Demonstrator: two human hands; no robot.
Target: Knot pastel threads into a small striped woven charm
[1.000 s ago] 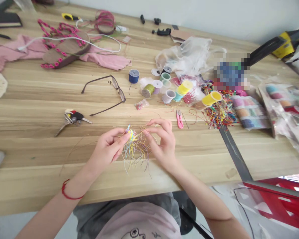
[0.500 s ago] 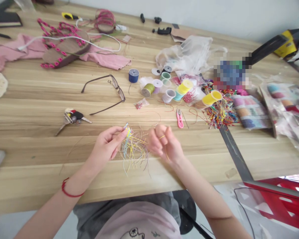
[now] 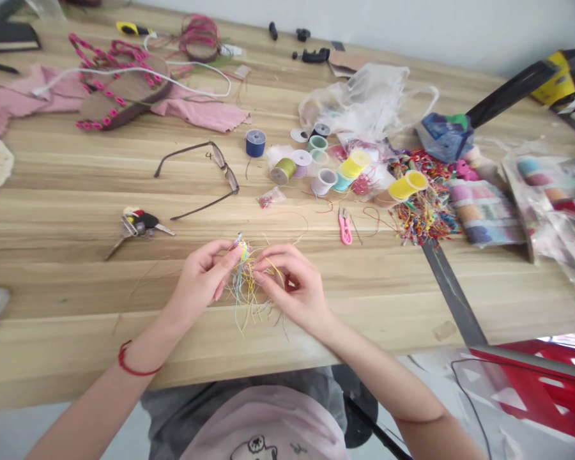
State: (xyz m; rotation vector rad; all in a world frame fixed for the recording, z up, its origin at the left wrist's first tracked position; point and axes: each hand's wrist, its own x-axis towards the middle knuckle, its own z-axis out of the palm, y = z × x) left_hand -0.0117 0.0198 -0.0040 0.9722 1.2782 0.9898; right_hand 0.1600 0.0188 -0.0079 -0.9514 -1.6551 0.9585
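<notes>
Between the thumb and fingers of my left hand (image 3: 206,271) is a small knotted cord piece (image 3: 243,249), striped yellow, blue and purple. Loose cord ends (image 3: 249,300) fan out below it in yellow, pale blue and mauve. My right hand (image 3: 292,281) is just to the right, its thumb and fingertips pinched on a yellow cord (image 3: 274,267) among these ends. The pinched spot itself is partly hidden by the fingers. A red cord bracelet (image 3: 133,364) circles my left wrist.
Beyond my hands lie pink thread snips (image 3: 345,229), several thread spools (image 3: 324,182) and a pile of colourful threads (image 3: 426,211). Glasses (image 3: 225,169) and keys (image 3: 138,223) rest to the left. A sandal (image 3: 124,96) sits on pink cloth (image 3: 201,114) at the back left.
My right hand has turned over and moved left to the cord ends, and now pinches close to the knotted piece. My left hand keeps its hold almost unmoved.
</notes>
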